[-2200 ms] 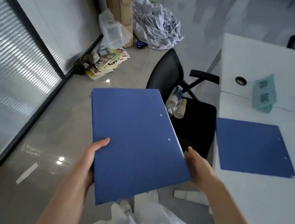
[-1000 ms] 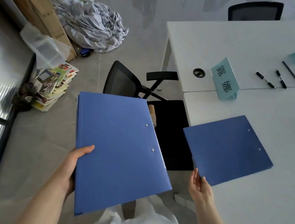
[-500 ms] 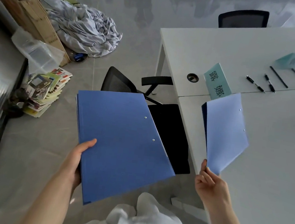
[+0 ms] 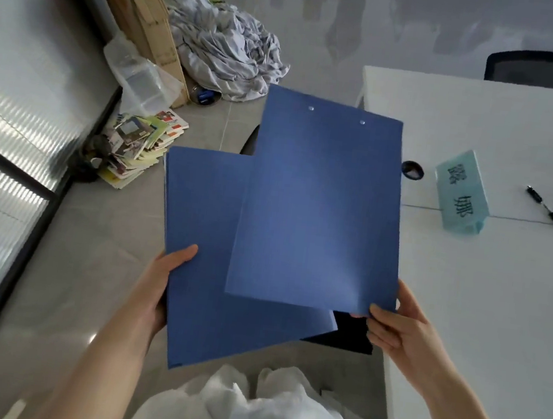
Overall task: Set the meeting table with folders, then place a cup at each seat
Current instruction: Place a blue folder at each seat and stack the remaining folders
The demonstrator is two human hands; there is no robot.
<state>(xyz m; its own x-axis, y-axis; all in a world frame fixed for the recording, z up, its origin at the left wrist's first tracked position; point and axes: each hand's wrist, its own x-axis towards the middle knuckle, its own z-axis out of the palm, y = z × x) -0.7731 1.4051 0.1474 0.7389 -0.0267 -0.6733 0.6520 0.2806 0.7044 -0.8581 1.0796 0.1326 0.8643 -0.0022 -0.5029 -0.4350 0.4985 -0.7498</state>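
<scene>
Now the right hand (image 4: 402,330) pinches the top blue folder (image 4: 320,207) by its corner, and the left hand (image 4: 159,285) grips the lower blue folder (image 4: 203,235), beside the white counter (image 4: 486,288).

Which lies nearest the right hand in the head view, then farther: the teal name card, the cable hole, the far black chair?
From the right hand:
1. Teal name card, on the table, ahead.
2. Cable hole, just left of the card, slightly farther.
3. Black chair, beyond the table's far edge.

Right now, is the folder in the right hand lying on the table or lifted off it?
Lifted off: the right hand pinches the folder by its lower corner.
</scene>
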